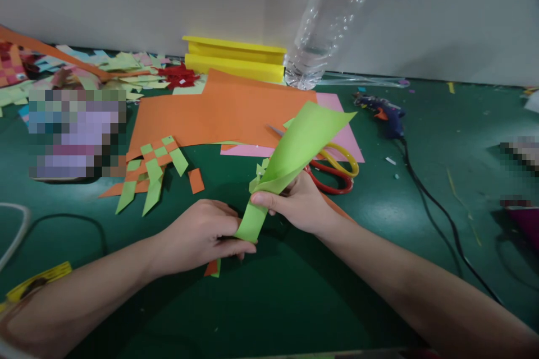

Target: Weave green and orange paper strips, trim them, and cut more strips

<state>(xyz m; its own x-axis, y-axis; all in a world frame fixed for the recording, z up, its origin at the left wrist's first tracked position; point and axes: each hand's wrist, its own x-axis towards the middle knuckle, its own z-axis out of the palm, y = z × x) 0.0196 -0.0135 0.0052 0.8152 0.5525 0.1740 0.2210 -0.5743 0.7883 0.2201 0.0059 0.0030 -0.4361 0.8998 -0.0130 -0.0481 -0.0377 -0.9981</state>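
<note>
A sheet of light green paper (301, 140) is held up in front of me, folded narrow at its lower end and flaring wide at the top right. My left hand (210, 233) pinches the narrow lower end between thumb and fingers. Higher up, my right hand (301, 202) grips the fold, thumb in front. Scissors (332, 185) with red and yellow handles lie just behind the right hand, their blades partly hidden by the paper. To the left rests a woven orange and green paper piece (158, 160), beside a small orange paper rectangle (196, 180).
Orange sheets (240, 106) and a pink sheet (337, 106) lie behind my hands. Further back stand a yellow folded holder (236, 61) and a clear plastic bottle (324, 28). A blue glue gun (387, 115) trails its cord at right. Paper scraps (126, 61) heap up at back left.
</note>
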